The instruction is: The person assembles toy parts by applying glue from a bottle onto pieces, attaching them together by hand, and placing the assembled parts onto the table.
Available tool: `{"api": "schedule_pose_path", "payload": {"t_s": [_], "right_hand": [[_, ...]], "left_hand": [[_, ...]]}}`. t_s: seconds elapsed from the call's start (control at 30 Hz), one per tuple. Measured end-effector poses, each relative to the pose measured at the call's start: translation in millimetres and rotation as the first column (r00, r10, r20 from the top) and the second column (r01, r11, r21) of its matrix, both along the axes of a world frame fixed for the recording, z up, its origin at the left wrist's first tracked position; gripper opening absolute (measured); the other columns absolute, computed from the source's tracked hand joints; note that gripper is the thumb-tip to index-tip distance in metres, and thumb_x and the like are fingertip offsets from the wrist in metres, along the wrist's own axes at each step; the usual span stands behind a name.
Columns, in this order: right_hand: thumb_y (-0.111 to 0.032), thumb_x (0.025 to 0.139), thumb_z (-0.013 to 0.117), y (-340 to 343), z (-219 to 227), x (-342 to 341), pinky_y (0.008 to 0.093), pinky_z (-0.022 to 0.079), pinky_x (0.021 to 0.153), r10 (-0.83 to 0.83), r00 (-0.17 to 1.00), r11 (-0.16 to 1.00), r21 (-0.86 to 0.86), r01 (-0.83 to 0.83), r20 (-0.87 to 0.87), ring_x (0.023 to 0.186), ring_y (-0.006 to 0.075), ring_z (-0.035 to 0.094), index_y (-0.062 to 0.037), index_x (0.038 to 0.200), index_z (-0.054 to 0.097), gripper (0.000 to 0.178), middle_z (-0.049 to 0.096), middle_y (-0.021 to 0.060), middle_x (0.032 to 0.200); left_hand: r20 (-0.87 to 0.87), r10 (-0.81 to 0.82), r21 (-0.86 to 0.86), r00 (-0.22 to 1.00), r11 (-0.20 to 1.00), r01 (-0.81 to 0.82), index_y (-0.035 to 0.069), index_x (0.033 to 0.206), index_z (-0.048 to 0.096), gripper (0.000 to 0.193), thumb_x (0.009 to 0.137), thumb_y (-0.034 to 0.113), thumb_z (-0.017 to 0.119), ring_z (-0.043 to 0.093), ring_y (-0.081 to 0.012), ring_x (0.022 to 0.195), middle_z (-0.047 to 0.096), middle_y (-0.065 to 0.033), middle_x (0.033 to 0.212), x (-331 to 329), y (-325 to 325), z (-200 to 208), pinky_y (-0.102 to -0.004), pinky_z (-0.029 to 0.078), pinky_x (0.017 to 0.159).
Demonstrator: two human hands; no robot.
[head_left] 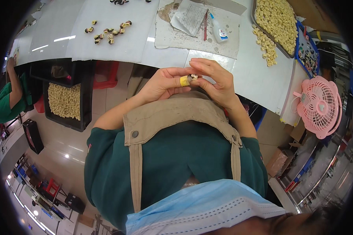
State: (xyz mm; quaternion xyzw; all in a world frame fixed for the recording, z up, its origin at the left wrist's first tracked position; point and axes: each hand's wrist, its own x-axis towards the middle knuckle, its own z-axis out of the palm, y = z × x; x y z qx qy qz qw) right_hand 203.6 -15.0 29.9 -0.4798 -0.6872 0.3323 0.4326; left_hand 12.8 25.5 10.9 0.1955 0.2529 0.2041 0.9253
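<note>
- Head view, risk first: small two-tone piece (193, 76), dark and cream, pinched at the fingertips above the lap rather than over the white tabletop (247, 74); likely lost to the floor on a slip, since nothing lies beneath to catch it.
- Probably awkward grip from the yellow tape (184, 80) wrapped round a left fingertip; less feel there, hence a chance of the piece twisting or popping out under pressure.
- Glue bottle (219, 31) standing well apart on the stained sheet (196, 37); a long reach from here, with a chance of knocking the red pen (205, 25) beside it.
- Left hand (164, 83): curled nearly closed, thumb and taped finger pressed against the piece from the left side.
- Right hand (215, 80): also closed in, fingers arched over the top, tips meeting the same piece from the right; exact contact of each finger too small to tell.
- Elsewhere: tray of pale pieces (276, 19) at upper right, scattered finished pieces (108, 32) at upper left, pink fan (319, 105) at right, dark bin of pale pieces (65, 101) below the table edge, another person's green sleeve (4, 103) at far left.
</note>
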Motion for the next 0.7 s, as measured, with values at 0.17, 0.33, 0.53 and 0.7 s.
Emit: {"api": "schedule_pose_path", "payload": {"t_s": [0.17, 0.33, 0.53, 0.7], "right_hand": [[-0.002, 0.069, 0.067, 0, 1, -1, 0.0322, 0.047, 0.08, 0.032, 0.999, 0.999, -0.009, -0.032, -0.031, 0.1, 0.026, 0.057, -0.0085, 0.104, 0.063, 0.036, 0.064, 0.0088, 0.099], [-0.003, 0.067, 0.069, 2, 6, -5, 0.0348, 0.046, 0.084, 0.041, 0.998, 0.994, 0.105, -0.035, -0.053, 0.102, 0.0281, 0.056, -0.0075, 0.098, 0.064, 0.032, 0.065, 0.0072, 0.098], [-0.003, 0.065, 0.072, 2, 12, -2, 0.0343, 0.046, 0.082, 0.157, 0.985, 0.986, 0.072, -0.152, -0.073, 0.101, 0.027, 0.053, -0.0062, 0.089, 0.063, 0.026, 0.065, 0.0047, 0.098], [-0.004, 0.062, 0.075, 6, 16, -6, 0.0328, 0.046, 0.078, 0.207, 0.975, 0.976, 0.081, -0.201, -0.077, 0.095, 0.0239, 0.053, -0.0057, 0.088, 0.062, 0.028, 0.064, 0.004, 0.093]], "left_hand": [[0.067, -0.027, -0.035, 0.997, 0.999, 0.03, 0.0, 0.115, 0.053, 0.033, 0.085, 0.011, 0.059, 0.057, -0.0162, 0.101, 0.058, -0.0096, 0.111, -1, 1, -2, -0.0255, 0.049, 0.084], [0.068, -0.041, 0.225, 0.997, 0.974, 0.025, 0.0, 0.114, 0.054, 0.036, 0.082, 0.012, 0.064, 0.056, -0.0122, 0.097, 0.059, -0.0075, 0.105, 0, 0, -3, -0.0251, 0.046, 0.085], [-0.075, -0.087, 0.387, 0.993, 0.915, 0.11, 0.0, 0.106, 0.059, 0.029, 0.079, 0.009, 0.067, 0.056, -0.01, 0.092, 0.061, -0.0049, 0.096, -1, 5, 14, -0.0237, 0.044, 0.081], [-0.003, -0.051, 0.481, 0.999, 0.875, 0.046, 0.001, 0.1, 0.061, 0.025, 0.078, 0.01, 0.068, 0.055, -0.0097, 0.091, 0.061, -0.0043, 0.095, -3, 3, 6, -0.0235, 0.043, 0.081]]}}
